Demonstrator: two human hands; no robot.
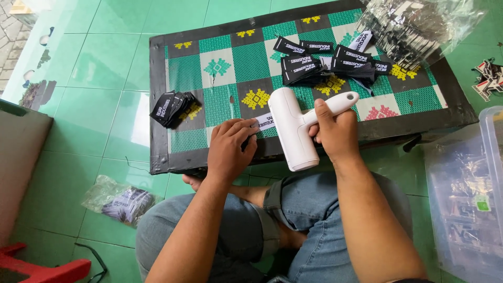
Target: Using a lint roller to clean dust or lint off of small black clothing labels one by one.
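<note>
A white roller (293, 128) is seen over the surface (220, 68), which is covered in a checked cloth of green, grey and white squares with yellow, green and pink diamond motifs, edged in black. Black labels (325, 63) with white lettering are piled at the far side of the surface, a smaller black stack (172, 107) at its left. The floor (105, 57) is tiled green. Blue jeans (314, 209) are worn.

White T-shaped hand tool (293, 126) and black cloth label (260, 122).
Tool lying angled over the table's near edge, handle pointing up-right; label resting flat, white-lettered, just beside the tool's left.
</note>
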